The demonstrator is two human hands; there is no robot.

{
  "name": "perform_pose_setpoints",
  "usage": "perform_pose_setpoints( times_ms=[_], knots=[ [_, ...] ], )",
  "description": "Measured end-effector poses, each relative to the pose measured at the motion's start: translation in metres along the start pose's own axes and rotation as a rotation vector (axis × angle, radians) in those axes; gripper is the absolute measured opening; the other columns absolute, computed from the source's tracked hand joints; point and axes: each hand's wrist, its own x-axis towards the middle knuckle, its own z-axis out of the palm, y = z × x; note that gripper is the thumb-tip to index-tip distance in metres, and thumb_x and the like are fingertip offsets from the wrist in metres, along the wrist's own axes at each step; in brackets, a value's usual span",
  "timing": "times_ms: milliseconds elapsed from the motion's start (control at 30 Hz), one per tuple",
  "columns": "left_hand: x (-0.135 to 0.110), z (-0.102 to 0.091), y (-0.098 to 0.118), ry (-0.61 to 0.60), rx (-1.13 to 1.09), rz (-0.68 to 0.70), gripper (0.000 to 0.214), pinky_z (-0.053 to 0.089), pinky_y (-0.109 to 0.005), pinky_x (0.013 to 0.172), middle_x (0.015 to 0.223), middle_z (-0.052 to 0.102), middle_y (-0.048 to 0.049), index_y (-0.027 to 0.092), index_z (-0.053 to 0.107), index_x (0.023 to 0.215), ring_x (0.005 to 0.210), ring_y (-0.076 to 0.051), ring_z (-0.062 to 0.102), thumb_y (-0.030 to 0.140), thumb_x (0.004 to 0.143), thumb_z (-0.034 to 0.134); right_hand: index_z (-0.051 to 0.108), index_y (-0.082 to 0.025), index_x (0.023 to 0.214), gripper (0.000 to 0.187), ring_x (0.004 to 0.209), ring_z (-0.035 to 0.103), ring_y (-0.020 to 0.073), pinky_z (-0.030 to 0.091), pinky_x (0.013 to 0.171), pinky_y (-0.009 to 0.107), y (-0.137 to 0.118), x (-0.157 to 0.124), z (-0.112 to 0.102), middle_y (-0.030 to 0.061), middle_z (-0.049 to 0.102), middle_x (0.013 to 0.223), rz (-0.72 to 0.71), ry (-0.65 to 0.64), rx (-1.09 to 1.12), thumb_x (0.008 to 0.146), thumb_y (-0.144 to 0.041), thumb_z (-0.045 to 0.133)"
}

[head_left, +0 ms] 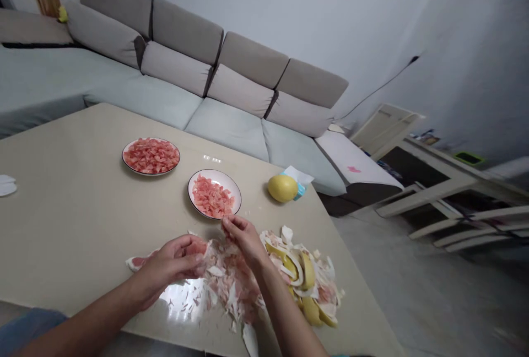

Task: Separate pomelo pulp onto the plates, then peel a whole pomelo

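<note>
My left hand is closed around a pink pomelo segment. At the near rim of the smaller plate, the fingers of my right hand pinch a small reddish piece of pomelo flesh, mostly hidden by the fingertips. Loose pomelo pulp lies on that plate. Beneath and between my hands, a heap of torn membrane and white pith covers the tabletop. Another pomelo segment rests behind my left wrist, partly hidden.
Farther left stands a plate heaped with pink pulp. Yellow pomelo peels pile up right of my right forearm. A whole yellow pomelo sits by a blue-and-white tissue pack. Past the table runs a grey sofa.
</note>
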Motion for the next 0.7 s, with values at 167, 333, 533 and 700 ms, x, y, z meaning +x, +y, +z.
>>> perform_pose_setpoints(
  times_ms=[167, 333, 533, 700],
  knots=[
    [0.008, -0.006, -0.004, 0.162, -0.016, -0.029, 0.04, 0.046, -0.028, 0.078, 0.085, 0.058, -0.0009, 0.018, 0.062, 0.096, 0.077, -0.013, 0.057, 0.044, 0.07, 0.076, 0.072, -0.019, 0.085, 0.02, 0.084, 0.06, 0.0189, 0.047, 0.081, 0.035, -0.001, 0.055, -0.005, 0.0058, 0.07, 0.093, -0.168, 0.153, -0.225, 0.072, -0.034, 0.066],
    [0.009, -0.005, -0.003, 0.137, -0.031, 0.048, 0.041, 0.046, -0.027, 0.078, 0.091, 0.06, -0.0029, 0.018, 0.061, 0.099, 0.082, -0.015, 0.058, 0.039, 0.068, 0.079, 0.072, -0.021, 0.08, 0.014, 0.094, 0.059, 0.0216, 0.045, 0.087, 0.036, -0.012, 0.047, 0.002, 0.0067, 0.069, 0.097, -0.245, 0.188, -0.316, 0.076, -0.03, 0.063],
    [0.011, -0.005, -0.01, 0.121, 0.215, 0.243, 0.031, 0.046, -0.027, 0.08, 0.093, 0.066, -0.0048, 0.017, 0.063, 0.098, 0.089, -0.019, 0.06, 0.033, 0.074, 0.073, 0.068, -0.019, 0.1, 0.023, 0.077, 0.061, 0.0158, 0.048, 0.07, 0.027, -0.038, -0.027, 0.012, 0.0026, 0.068, 0.087, -0.182, -0.085, -0.226, 0.084, -0.034, 0.062],
    [0.008, 0.001, -0.015, 0.209, 0.513, 0.322, 0.02, 0.046, -0.028, 0.076, 0.089, 0.07, -0.0047, 0.018, 0.068, 0.089, 0.086, -0.022, 0.062, 0.025, 0.071, 0.071, 0.069, -0.023, 0.093, 0.017, 0.086, 0.06, 0.0166, 0.046, 0.077, 0.027, -0.055, -0.07, 0.018, 0.002, 0.066, 0.093, -0.279, -0.172, -0.413, 0.077, -0.027, 0.074]
  ],
)
